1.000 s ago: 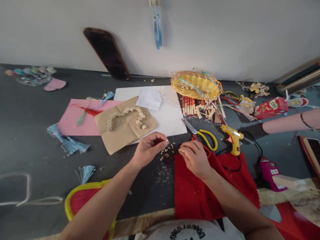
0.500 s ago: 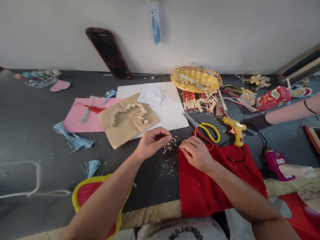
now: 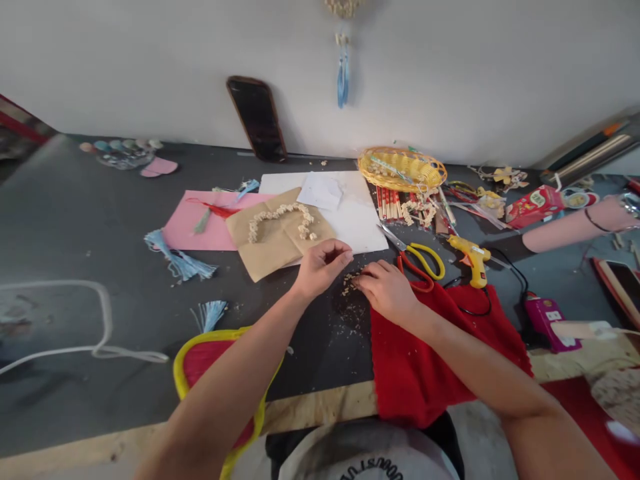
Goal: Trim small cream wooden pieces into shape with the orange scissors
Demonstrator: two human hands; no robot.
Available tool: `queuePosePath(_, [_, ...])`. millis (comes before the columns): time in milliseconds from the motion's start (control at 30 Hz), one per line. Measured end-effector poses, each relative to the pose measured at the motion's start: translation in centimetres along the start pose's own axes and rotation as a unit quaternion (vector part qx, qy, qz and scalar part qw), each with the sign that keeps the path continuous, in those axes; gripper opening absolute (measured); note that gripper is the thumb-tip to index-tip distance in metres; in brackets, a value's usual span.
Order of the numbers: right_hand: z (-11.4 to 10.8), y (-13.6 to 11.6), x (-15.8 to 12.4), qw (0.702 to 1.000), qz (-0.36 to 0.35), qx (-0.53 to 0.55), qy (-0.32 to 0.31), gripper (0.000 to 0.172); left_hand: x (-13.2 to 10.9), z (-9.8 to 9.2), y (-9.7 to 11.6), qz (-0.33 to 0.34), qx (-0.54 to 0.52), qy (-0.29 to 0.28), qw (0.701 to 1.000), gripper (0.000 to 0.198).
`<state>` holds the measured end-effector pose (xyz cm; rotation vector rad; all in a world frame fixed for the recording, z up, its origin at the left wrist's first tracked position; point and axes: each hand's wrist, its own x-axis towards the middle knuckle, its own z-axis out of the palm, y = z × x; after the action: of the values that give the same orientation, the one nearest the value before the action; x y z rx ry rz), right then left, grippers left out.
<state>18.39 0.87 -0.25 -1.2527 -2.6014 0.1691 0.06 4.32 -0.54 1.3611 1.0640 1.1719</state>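
My left hand (image 3: 324,270) hovers near the front edge of a white sheet (image 3: 367,230), thumb and fingertips pinched together. Whatever sits in that pinch is too small to make out. My right hand (image 3: 393,293) reaches down with its fingertips at a little heap of short pale pieces (image 3: 347,287) on the dark tabletop. Its fingers are drawn together, and what they grip is hidden. Beyond the left hand, a curved chain of pale pieces (image 3: 274,215) lies on folded brown paper (image 3: 257,261). Red cloth (image 3: 415,373) spreads beneath my right forearm.
Scissors (image 3: 425,257) with yellow and red handles lie beyond my right hand, beside a yellow glue gun (image 3: 470,259). A wicker basket (image 3: 370,177) and a leaning phone (image 3: 257,120) stand at the back. Blue tassels (image 3: 187,263) and a yellow-rimmed pink piece (image 3: 197,357) are at left.
The camera view has shifted, so the whole table appears moved. My right hand has come left onto the heap of small pieces. My left hand keeps its pinch.
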Motion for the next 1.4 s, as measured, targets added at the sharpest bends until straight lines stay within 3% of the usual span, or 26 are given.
queuePosePath(167, [-0.2,0.3,0.1,1.000,-0.005,0.009,-0.020,0.012,-0.2,-0.1,-0.4,0.010,0.000,0.008,1.000,0.021])
queuePosePath(333, [-0.4,1.2,-0.5,0.999,0.012,0.027,0.020,0.014,-0.4,0.1,-0.2,0.017,0.060,0.007,0.998,0.019])
queuePosePath(500, [0.4,0.8,-0.7,0.997,-0.005,0.050,0.054,0.013,-0.3,0.2,0.5,0.004,0.244,-0.050,0.969,0.010])
queuePosePath(633, [0.5,0.2,-0.6,0.998,-0.011,0.041,0.044,0.015,-0.7,0.2,1.3,0.056,0.320,-0.112,0.939,0.015])
queuePosePath(700, [0.2,0.3,-0.7,0.996,0.003,0.063,0.068,0.017,-1.1,0.3,1.6,0.074,0.300,-0.103,0.945,0.028])
queuePosePath(767, [-0.3,0.7,-0.8,0.987,0.024,0.106,0.117,0.017,-1.6,0.6,1.9,0.049,0.268,-0.082,0.959,0.024])
queuePosePath(867, [-0.9,1.1,-1.1,0.969,0.039,0.160,0.184,0.016,-2.2,1.2,2.0,-0.034,0.183,-0.115,0.976,0.022])
queuePosePath(967, [-0.9,0.8,-1.3,0.962,0.013,0.177,0.207,0.014,-2.5,1.7,2.1,-0.064,0.101,-0.138,0.983,0.029])
queuePosePath(1167, [-1.8,1.4,-1.4,0.968,0.007,0.166,0.189,0.020,-2.7,1.7,1.5,-0.145,-0.027,-0.122,0.981,0.034])
queuePosePath(1333, [-2.8,5.5,-2.2,0.979,0.154,-0.023,0.129,0.026,-2.5,1.5,1.1,-0.187,-0.179,-0.074,0.963,0.033])
queuePosePath(1400, [-2.6,6.7,-2.6,0.979,0.174,-0.059,0.086,0.031,-2.3,1.4,1.1,-0.190,-0.214,-0.070,0.956,0.029])
